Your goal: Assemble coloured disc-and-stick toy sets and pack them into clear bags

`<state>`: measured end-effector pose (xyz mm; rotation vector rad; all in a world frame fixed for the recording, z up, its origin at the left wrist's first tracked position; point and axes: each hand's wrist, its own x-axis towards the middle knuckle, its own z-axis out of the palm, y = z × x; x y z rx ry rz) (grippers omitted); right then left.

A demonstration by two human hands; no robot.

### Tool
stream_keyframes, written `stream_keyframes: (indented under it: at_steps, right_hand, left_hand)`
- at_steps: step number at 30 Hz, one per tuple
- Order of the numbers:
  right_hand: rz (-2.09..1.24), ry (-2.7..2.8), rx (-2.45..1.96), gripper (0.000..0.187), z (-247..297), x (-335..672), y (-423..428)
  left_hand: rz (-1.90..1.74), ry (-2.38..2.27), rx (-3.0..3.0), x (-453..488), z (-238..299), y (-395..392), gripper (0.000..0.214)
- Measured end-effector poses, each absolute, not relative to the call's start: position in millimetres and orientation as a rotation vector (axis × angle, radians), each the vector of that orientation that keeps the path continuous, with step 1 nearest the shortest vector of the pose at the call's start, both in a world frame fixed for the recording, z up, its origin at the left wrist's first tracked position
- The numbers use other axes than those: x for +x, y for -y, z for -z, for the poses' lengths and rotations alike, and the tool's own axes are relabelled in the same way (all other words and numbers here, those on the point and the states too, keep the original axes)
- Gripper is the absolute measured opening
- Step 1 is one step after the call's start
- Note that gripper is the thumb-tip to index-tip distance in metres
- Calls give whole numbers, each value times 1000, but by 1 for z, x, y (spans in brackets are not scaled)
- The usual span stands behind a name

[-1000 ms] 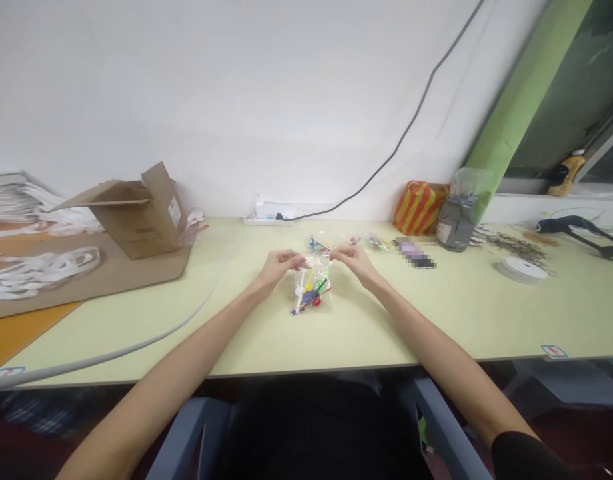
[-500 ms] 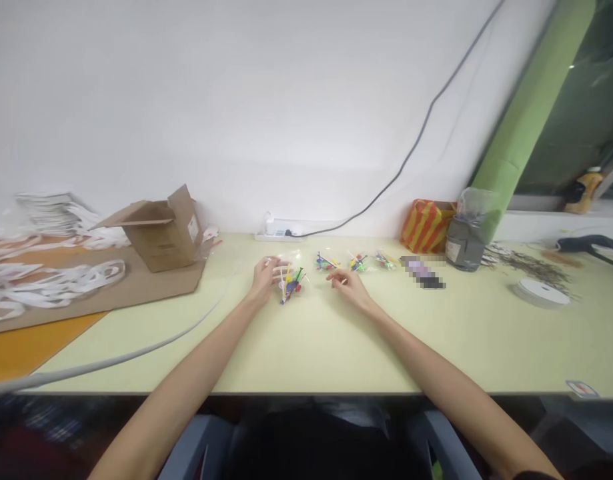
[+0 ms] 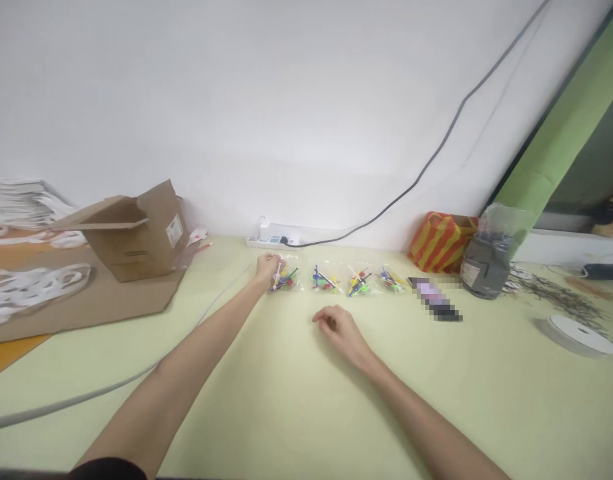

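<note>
Reaching farther back, the left hand [image 3: 268, 266] has shifted the bag [image 3: 287, 277].

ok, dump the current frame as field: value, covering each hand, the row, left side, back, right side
left_hand: left hand at the left edge of a clear plastic bag of multicoloured parts; grip unclear
right_hand: right hand loosely curled, nothing visibly held, nearer the wearer than the row
row: that bag plus three similar bags to its right, on a pale green table
left_side: open brown cardboard box
back: white power strip by the wall
right_side: red-and-yellow striped bag, dark grey container, white round spool
</note>
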<state>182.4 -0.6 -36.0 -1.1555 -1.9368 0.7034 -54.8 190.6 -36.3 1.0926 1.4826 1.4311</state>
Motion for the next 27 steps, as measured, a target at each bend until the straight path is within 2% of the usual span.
stream_keyframes:
  at_steps: [5,12,16,19,22,24,27]
  right_hand:
    - [-688,2080,-1150,27,26,174,13]
    - [-564,2138,-1217,28,27,164,23]
    - [-437,2114,-1147,32,49,161,19]
    - [-287,2178,-955,24,74,152,12]
    - [-161,2196,-828,13,92,142,6]
    - [-208,2231,-846,13,93,140,5]
    - [-455,2394,-874,12,83,148,10]
  left_hand:
    - [-1449,-1596,1303,-57,42,-208,13]
    - [-1535,-1744,1495,-56,32,-206,35]
    - [-1542,-1683,1653,-56,30,-166,39]
    - [-1513,-1587,1829,-60,31,-113,34]
    - [-1387,-1561,2019,-66,30,-62,7]
    - [-1287,-1459,2205,-67,26,-42,11]
    - [-1323,-1308,2495,-63,17,-36,26]
